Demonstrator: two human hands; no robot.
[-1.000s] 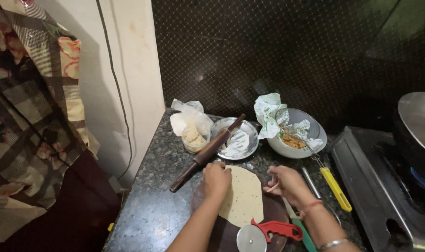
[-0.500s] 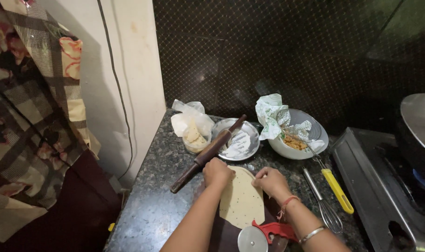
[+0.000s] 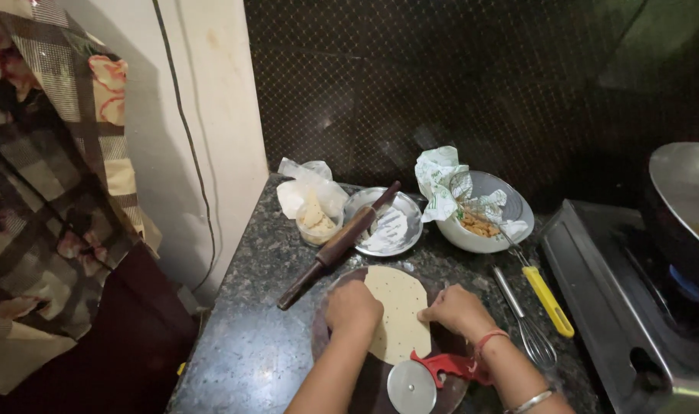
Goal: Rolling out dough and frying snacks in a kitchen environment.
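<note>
Steel-and-red pizza wheel (image 3: 422, 379) lies idle nearest the wrists; just beyond it both hands press flat on a thin, pale, pricked dough sheet (image 3: 399, 310) already rolled out on a dark round board (image 3: 322, 337), left hand (image 3: 352, 307) closed on its left edge, right hand (image 3: 457, 308) pinching the right edge. Cutting or filling looks undone. Beyond the hands on the speckled granite tabletop (image 3: 249, 345): wooden rolling pin (image 3: 338, 245), floured steel plate (image 3: 388, 222), white filling bowl (image 3: 487, 211).

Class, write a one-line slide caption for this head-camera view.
Left hand and right hand press a flat dough round on a dark board, rolling pin beside it.
</note>
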